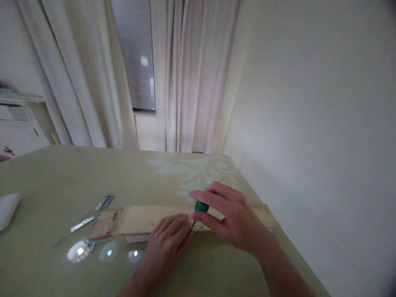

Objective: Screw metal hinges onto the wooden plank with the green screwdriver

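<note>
A long pale wooden board (145, 218) lies across the green table (77, 177). My right hand (230, 216) is closed round a screwdriver with a green handle (201, 206), its tip pointing down at a small metal piece (198, 227) at the board's near edge. My left hand (168, 241) rests on the board's near edge beside the tip, fingers together and pressed down next to the metal piece.
Metal hinges (104, 202) and a flat metal strip (82, 223) lie left of the board. A white object (8, 208) sits at the far left edge. Ceiling-light reflections shine on the tabletop (80, 251). Curtains and a window stand behind; the table's right edge is close.
</note>
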`<state>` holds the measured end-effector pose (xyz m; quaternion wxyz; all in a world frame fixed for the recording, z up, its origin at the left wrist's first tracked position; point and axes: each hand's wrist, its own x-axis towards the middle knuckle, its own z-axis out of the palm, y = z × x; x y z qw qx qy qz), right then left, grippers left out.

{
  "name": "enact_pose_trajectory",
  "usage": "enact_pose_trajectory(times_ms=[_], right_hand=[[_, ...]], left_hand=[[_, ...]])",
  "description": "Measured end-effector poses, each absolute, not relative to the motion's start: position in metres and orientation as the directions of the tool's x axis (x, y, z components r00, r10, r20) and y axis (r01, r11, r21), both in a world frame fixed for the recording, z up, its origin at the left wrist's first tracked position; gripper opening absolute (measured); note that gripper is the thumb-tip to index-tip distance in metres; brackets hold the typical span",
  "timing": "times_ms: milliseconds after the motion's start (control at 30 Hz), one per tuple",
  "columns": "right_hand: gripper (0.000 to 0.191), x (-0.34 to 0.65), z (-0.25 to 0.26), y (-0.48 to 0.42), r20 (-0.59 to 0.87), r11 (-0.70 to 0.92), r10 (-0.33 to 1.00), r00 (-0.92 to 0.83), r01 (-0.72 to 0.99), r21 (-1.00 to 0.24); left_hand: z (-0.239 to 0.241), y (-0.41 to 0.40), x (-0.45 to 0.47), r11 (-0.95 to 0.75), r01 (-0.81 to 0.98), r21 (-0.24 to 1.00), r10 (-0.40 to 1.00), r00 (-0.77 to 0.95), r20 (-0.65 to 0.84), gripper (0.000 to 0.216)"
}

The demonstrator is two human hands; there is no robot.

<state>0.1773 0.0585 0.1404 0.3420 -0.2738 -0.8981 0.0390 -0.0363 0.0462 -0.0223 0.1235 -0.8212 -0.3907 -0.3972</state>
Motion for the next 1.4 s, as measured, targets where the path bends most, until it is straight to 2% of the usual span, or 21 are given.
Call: enact_pose_trajectory(times_ms=[133,200,500,567,700,767,867,933,1033,1100,1133,1200,1267,1300,1400], right_hand=[[0.043,0.1766,0.143,0.0553,0.589,0.858,0.508,-0.628,0.429,-0.282],[0.042,0.1768,0.1437,0.0545,0.575,0.859,0.508,-0.642,0.423,-0.288],[0.016,0.1779,0.1407,0.0563,0.598,0.848,0.509,-0.619,0.48,-0.223],[0.018,0.178,0.1419,0.0556,0.599,0.846,0.513,-0.615,0.48,-0.232],[0.042,0.1766,0.1436,0.0547,0.578,0.853,0.516,-0.632,0.442,-0.278],[0.039,0.175,0.1417,0.0562,0.578,0.847,0.522,-0.627,0.459,-0.267],[0.032,0.1726,0.1376,0.0595,0.632,0.833,0.498,-0.594,0.531,-0.158],[0.034,0.1721,0.1372,0.0604,0.649,0.826,0.484,-0.587,0.55,-0.119],[0.046,0.1731,0.1403,0.0591,0.597,0.843,0.514,-0.616,0.49,-0.22],[0.047,0.1735,0.1415,0.0583,0.561,0.843,0.532,-0.634,0.459,-0.281],[0.042,0.1732,0.1411,0.0582,0.564,0.841,0.533,-0.631,0.47,-0.268],[0.03,0.172,0.139,0.0589,0.612,0.833,0.508,-0.606,0.527,-0.169],[0.026,0.1709,0.1372,0.0594,0.664,0.814,0.468,-0.583,0.577,-0.068],[0.027,0.1709,0.1372,0.0592,0.67,0.81,0.464,-0.579,0.583,-0.056],[0.042,0.1736,0.1415,0.0572,0.62,0.83,0.509,-0.597,0.531,-0.17]], left_hand=[[-0.0247,0.0478,-0.0368,-0.664,0.744,0.075,0.528,0.395,0.751,0.022],[-0.0253,0.0481,-0.0366,-0.663,0.746,0.066,0.517,0.393,0.761,0.021],[-0.025,0.0486,-0.0362,-0.656,0.753,0.05,0.496,0.381,0.781,0.023],[-0.0251,0.0501,-0.0366,-0.66,0.75,0.034,0.478,0.385,0.789,0.023],[-0.023,0.0525,-0.0369,-0.668,0.744,-0.006,0.449,0.408,0.795,0.023],[-0.0212,0.0528,-0.0367,-0.667,0.745,-0.012,0.44,0.407,0.801,0.023],[-0.0187,0.0523,-0.0364,-0.662,0.75,-0.015,0.441,0.405,0.801,0.024],[-0.0183,0.0522,-0.0367,-0.66,0.751,-0.029,0.439,0.416,0.797,0.025],[-0.0202,0.0527,-0.0375,-0.664,0.746,-0.049,0.43,0.435,0.791,0.026],[-0.0223,0.0535,-0.0377,-0.665,0.746,-0.043,0.431,0.43,0.793,0.026],[-0.0233,0.0539,-0.0377,-0.665,0.746,-0.038,0.432,0.425,0.795,0.025],[-0.0246,0.0547,-0.0378,-0.667,0.744,-0.033,0.429,0.419,0.8,0.024],[-0.0249,0.0551,-0.038,-0.672,0.74,-0.037,0.419,0.421,0.804,0.023],[-0.0248,0.0552,-0.0381,-0.673,0.739,-0.039,0.417,0.422,0.805,0.022],[-0.0243,0.0549,-0.0382,-0.672,0.739,-0.038,0.418,0.421,0.805,0.023]])
